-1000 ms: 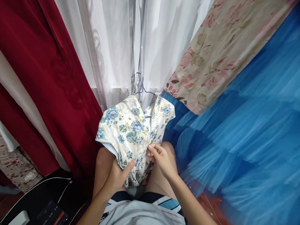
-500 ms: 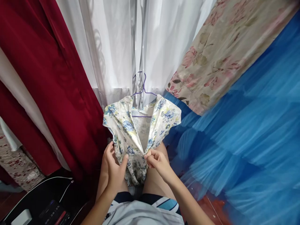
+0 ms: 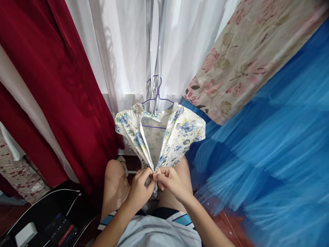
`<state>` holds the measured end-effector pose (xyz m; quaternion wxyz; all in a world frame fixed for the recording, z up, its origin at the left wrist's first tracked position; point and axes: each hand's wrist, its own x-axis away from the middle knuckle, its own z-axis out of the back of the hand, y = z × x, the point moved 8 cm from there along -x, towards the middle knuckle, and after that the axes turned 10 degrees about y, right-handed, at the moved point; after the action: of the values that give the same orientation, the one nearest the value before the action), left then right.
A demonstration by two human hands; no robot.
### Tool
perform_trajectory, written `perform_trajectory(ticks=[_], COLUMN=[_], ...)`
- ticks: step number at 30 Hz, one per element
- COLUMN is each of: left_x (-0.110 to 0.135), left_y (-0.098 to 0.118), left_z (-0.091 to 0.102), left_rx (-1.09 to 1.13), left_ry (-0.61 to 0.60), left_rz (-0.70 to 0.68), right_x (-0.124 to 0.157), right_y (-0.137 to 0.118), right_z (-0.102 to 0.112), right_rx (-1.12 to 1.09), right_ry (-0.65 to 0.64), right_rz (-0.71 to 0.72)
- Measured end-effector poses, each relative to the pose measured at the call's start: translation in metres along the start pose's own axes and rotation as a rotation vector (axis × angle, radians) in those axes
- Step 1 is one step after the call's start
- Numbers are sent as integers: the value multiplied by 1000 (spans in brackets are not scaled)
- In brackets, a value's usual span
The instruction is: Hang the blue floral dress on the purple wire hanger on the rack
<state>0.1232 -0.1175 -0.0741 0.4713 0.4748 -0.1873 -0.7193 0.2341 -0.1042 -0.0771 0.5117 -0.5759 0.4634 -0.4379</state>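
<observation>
A small cream dress with blue flowers (image 3: 180, 132) hangs on a purple wire hanger (image 3: 157, 97) in front of me, its front open in a V. My left hand (image 3: 140, 187) and my right hand (image 3: 168, 180) meet at the bottom of that opening, above my bare knees. Both hands pinch the two fabric edges together, fingertips touching. What lies between the fingertips is too small to make out.
A dark red garment (image 3: 56, 89) hangs at the left, white sheer fabric (image 3: 123, 51) behind the dress, a pink floral cloth (image 3: 244, 58) and blue tulle (image 3: 277, 147) at the right. A black surface at the lower left holds a phone (image 3: 60, 230) and a white charger (image 3: 25, 233).
My left hand let go of the bunched dress and came up to meet my right hand. The dress now hangs spread open on the hanger, higher in view.
</observation>
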Motion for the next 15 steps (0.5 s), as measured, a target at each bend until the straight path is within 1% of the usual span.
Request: perform_trajectory(ticks=[2,4,7,10,13,15], left_x=[-2,-3,-3,-1,2,4], left_y=[2,3,2,3,5,6], left_z=[0,-1,-3,-11,-19,-21], left_rx=[-25,-56,-115,-153,-169,-178], left_ry=[-59,-91,-92,-107,-125,-131], left_rz=[-13,-19,-22,-37,-50,-53], right_x=[0,0,0,-6,-24,-41], right_y=[0,1,1,-5,-27,-55], right_z=[-1,1,9,20,33,37], right_rx=[25,48,70,37,-12,-37], right_ry=[-1,18,80,154,247,290], right_rz=[0,4,13,29,71,144])
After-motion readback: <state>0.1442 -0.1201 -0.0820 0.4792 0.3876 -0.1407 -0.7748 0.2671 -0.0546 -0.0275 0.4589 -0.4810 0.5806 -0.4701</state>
